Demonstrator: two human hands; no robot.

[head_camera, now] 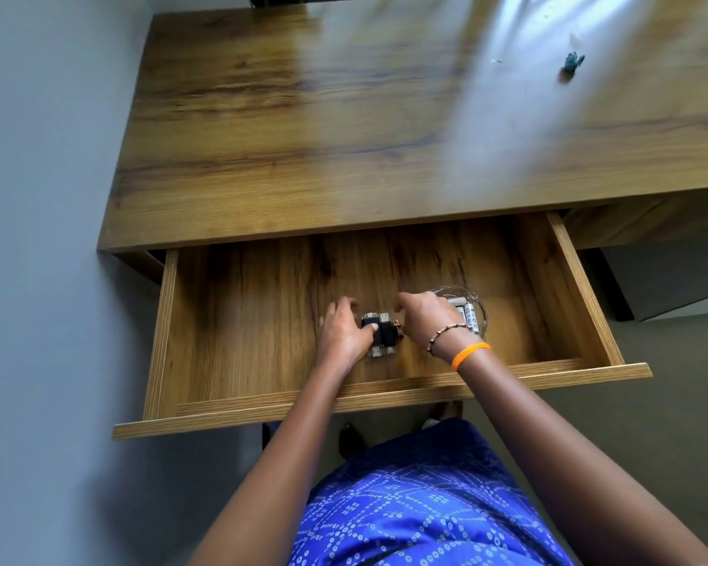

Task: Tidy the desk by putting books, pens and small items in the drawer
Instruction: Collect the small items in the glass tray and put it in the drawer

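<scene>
1. At the bottom of the frame, nearest the camera, lies a blue garment (417, 508) with a white dotted pattern, and two bare forearms reach up from it toward the middle of the frame.
2. The wooden drawer (262, 412) stands pulled out below the desk (344, 136), filling the centre of the frame.
3. A small cluster of USB sticks and adapters (381, 332), black and silver, lies on the drawer floor just below centre, between the two hands.
4. The left hand (344, 332) rests on the left side of the cluster, its thumb pressed on a black piece and its fingers spread and lightly curled beyond it; whether it grips anything I cannot tell.
5. The right hand (424, 320) sits at the right side of the cluster, fingers bent down toward it; a firm hold cannot be made out.
6. The right wrist carries a beaded bracelet (446, 335) and, just below it, an orange wristband (469, 355).
7. A clear glass dish (477, 306) holding batteries (469, 314) stands in the drawer just right of the right hand, partly hidden by it.
8. A small dark green object (573, 63) lies on the desk at the upper right of the frame; its kind is unclear.
</scene>
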